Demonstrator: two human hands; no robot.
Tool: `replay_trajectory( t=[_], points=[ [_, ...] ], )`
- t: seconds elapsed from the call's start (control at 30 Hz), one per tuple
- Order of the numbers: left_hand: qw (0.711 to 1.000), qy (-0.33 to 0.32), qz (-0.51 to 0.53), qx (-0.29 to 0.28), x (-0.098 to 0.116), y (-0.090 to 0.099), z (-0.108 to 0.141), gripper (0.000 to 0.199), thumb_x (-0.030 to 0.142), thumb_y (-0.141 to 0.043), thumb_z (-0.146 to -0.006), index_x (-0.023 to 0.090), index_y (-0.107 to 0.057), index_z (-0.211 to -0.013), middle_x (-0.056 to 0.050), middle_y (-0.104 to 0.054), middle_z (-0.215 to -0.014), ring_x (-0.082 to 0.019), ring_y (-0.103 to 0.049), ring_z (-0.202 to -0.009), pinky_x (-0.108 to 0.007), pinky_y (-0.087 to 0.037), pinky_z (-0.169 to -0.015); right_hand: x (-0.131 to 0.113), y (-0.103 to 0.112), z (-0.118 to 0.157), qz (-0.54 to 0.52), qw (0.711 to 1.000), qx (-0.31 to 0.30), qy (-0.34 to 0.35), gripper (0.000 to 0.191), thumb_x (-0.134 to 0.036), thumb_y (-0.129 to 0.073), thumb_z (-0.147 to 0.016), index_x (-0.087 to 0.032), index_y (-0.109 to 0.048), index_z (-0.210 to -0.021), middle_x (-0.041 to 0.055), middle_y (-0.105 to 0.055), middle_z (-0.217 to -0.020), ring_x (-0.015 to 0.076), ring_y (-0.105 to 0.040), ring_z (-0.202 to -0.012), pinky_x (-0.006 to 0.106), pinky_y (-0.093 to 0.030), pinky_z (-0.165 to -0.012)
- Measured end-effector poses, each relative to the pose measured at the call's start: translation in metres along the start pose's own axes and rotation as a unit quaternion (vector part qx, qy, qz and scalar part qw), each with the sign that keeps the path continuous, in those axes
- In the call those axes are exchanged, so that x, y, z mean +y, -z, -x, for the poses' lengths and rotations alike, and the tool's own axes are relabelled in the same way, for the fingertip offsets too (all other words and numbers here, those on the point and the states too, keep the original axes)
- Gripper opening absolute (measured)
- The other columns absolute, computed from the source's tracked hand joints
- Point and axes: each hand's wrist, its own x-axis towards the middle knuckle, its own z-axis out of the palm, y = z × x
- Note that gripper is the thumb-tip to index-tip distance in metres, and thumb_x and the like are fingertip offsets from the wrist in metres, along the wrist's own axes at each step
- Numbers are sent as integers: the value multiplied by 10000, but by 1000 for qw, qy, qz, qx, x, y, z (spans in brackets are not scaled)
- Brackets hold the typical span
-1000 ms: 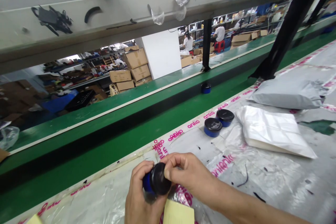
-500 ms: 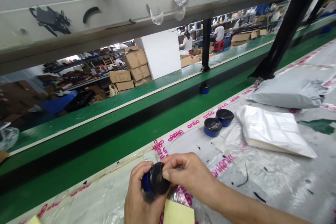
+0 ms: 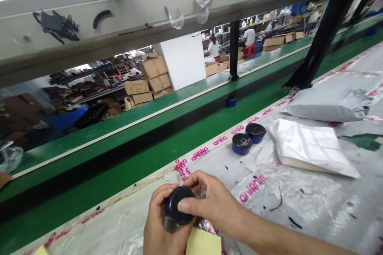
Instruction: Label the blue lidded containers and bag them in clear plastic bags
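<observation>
A round container with a black lid [image 3: 181, 205] and a dark blue side is gripped by my left hand [image 3: 160, 223], whose fingers wrap round its left and lower sides. My right hand [image 3: 209, 199] is closed on the same container from the right, the thumb lying on the lid and the fingers at its upper edge. Below the hands lies a yellow paper pad [image 3: 204, 243], partly behind my left hand. Two similar containers, one nearer [image 3: 241, 144] and one just behind it [image 3: 255, 132], stand on the plastic-covered table.
A white packet [image 3: 312, 147] and a grey bag [image 3: 326, 103] lie at the right. Beyond the table edge runs a green conveyor [image 3: 191, 131] carrying another blue container [image 3: 230, 101]. Black posts [image 3: 234, 50] and a metal beam [image 3: 134, 8] cross above. Two people sit far back.
My right thumb has moved from the lid's right edge onto its top. The lid now faces more toward the camera. The container on the conveyor has shifted slightly left.
</observation>
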Motion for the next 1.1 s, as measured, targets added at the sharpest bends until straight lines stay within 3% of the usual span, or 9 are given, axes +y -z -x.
replay_trajectory(
  t=[0.17, 0.4, 0.5, 0.57, 0.67, 0.73, 0.8, 1.0, 1.1],
  points=[
    [997, 51, 63, -3, 11, -5, -2, 618, 335, -911, -572, 249, -583, -1088, -50, -661, -1144, -251, -670, -1039, -353, -544, -935, -5, 0, -3, -46, 999, -13, -10, 279, -412, -725, -764, -171, -611, -849, 2, -621, -761, 157, -573, -689, 259, -463, -617],
    [994, 79, 72, -12, 14, -7, -2, 615, 284, -894, -559, 229, -568, -1078, -58, -660, -1144, -244, -667, -1048, -336, -539, -947, -10, 0, -5, -9, 999, 6, -41, 160, -292, -683, -776, -170, -618, -855, -28, -590, -678, 128, -558, -605, 215, -430, -542],
    [989, 108, 95, -20, 12, -7, -5, 642, 267, -881, -544, 231, -548, -1092, -45, -684, -1089, -221, -682, -988, -296, -556, -875, -20, 9, 2, 84, 996, 28, 27, 275, -419, -513, -946, -185, -654, -918, 32, -660, -801, 189, -635, -730, 282, -514, -630],
    [986, 122, 112, -17, 12, -6, -7, 637, 251, -880, -530, 227, -546, -1072, -33, -704, -1014, -204, -694, -914, -274, -560, -819, -24, 15, 9, 210, 963, 53, 162, 322, -408, -444, -995, -210, -652, -1139, 80, -698, -1065, 245, -650, -991, 367, -540, -849],
    [979, 146, 140, -2, 14, -6, -10, 654, 238, -899, -493, 226, -546, -1044, -36, -729, -953, -212, -709, -840, -279, -576, -751, -21, 17, 18, 391, 846, -8, 363, 464, -320, -556, -954, -192, -526, -1399, 106, -623, -1349, 293, -510, -1297, 425, -433, -1089],
    [974, 169, 152, 0, 16, -4, -10, 687, 227, -916, -458, 229, -539, -1033, -43, -744, -930, -229, -721, -800, -296, -592, -706, -15, 13, 19, 472, 772, -49, 423, 542, -301, -622, -925, -139, -508, -1429, 128, -634, -1347, 320, -466, -1351, 439, -406, -1126],
    [970, 185, 155, -6, 18, -2, -10, 698, 205, -922, -443, 230, -534, -1022, -41, -753, -909, -234, -727, -769, -308, -602, -689, -9, 8, 18, 518, 727, -53, 447, 560, -309, -636, -926, -109, -507, -1433, 146, -647, -1328, 344, -445, -1373, 471, -390, -1140],
    [978, 157, 136, -2, 18, 5, -12, 652, 205, -907, -501, 228, -536, -1037, -24, -754, -943, -200, -721, -841, -251, -581, -735, -4, 10, 16, 482, 740, -25, 469, 658, -271, -545, -960, -120, -292, -1548, 134, -596, -1396, 318, -350, -1441, 474, -421, -1121],
    [982, 149, 115, -20, 16, 10, -15, 632, 278, -915, -526, 221, -541, -1032, -44, -753, -946, -226, -727, -849, -277, -594, -726, -3, 11, 17, 484, 734, -38, 474, 704, -320, -589, -949, -154, -272, -1555, 119, -658, -1316, 337, -407, -1406, 496, -432, -1106]
  ],
)
